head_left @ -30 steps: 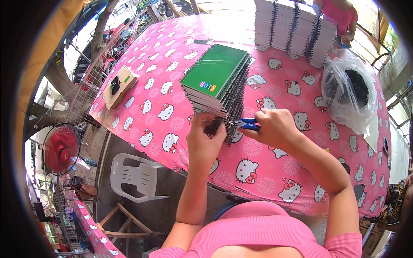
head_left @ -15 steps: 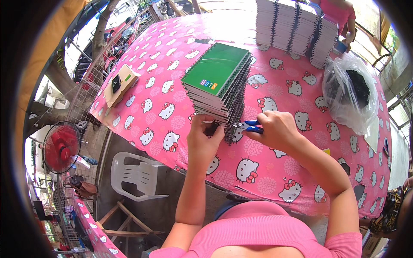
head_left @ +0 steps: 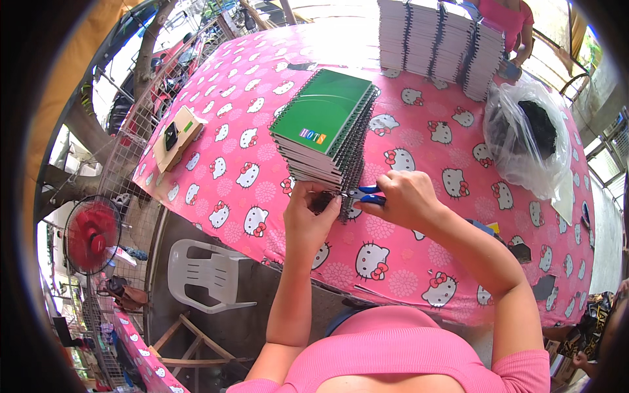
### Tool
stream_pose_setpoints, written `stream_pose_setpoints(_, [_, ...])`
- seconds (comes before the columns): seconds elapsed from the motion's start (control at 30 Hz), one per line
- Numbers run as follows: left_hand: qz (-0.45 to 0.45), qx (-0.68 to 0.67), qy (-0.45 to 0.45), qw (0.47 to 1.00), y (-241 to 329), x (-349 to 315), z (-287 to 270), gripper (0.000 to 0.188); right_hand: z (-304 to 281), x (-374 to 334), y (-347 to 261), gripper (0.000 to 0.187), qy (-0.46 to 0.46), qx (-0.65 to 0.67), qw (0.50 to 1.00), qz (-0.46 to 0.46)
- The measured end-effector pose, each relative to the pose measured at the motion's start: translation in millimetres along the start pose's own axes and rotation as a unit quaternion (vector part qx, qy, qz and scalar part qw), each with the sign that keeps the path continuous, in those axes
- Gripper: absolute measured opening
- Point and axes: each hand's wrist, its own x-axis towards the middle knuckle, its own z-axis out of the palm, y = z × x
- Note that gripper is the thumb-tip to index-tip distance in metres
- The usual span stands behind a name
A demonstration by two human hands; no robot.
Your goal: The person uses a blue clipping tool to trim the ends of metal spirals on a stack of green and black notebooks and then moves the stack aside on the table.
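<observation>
A tall stack of spiral notebooks [head_left: 321,108] stands on the table, a green cover on top and black wire coils along its right side. My left hand [head_left: 311,213] is closed at the near lower end of the stack, thumb and fingers gripping a notebook's corner beside the coils. In my right hand [head_left: 409,200] is a pair of pliers [head_left: 371,198] with blue handles. Their metal jaws reach the coil ends right by my left thumb. The exact point where the jaws meet the wire is too small to make out.
A pink patterned cloth covers the table [head_left: 400,281]. Taller notebook stacks [head_left: 439,46] stand at the far right, near another person [head_left: 508,26]. A clear plastic bag [head_left: 527,141] with black contents lies at right. Cardboard with a phone [head_left: 171,135] sits left; a white chair [head_left: 203,272] stands below.
My right hand has brought the pliers slightly left, closer to the coil ends and my left thumb. The whole view has shifted a little; my left hand keeps its grip.
</observation>
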Motion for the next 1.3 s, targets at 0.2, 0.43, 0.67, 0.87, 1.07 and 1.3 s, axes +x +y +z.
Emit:
stream_pose_setpoints(0.2, [0.029,0.034,0.008,0.999,9,-5,4,0.033,-3,7,3,0.053,0.1,-0.075,0.989,-0.08])
stream_pose_setpoints(0.43, [0.032,0.028,0.037,0.998,-10,-2,0,0.035,-23,7,-10,0.051,-0.201,0.037,0.975,0.082])
stream_pose_setpoints(0.67, [-0.049,0.033,0.013,0.998,3,-8,4,0.039,6,-3,12,0.05,0.086,-0.075,0.992,-0.062])
stream_pose_setpoints(0.87, [0.027,0.033,0.012,0.999,-17,-3,6,0.038,9,2,7,0.051,0.012,-0.027,0.999,-0.029])
stream_pose_setpoints(1.07, [0.03,0.034,0.018,0.999,-14,-4,5,0.035,5,0,11,0.054,0.075,-0.062,0.993,-0.069])
stream_pose_setpoints(1.3, [0.033,0.058,0.024,0.997,-6,-5,7,0.032,3,1,8,0.049,0.027,-0.039,0.997,-0.053])
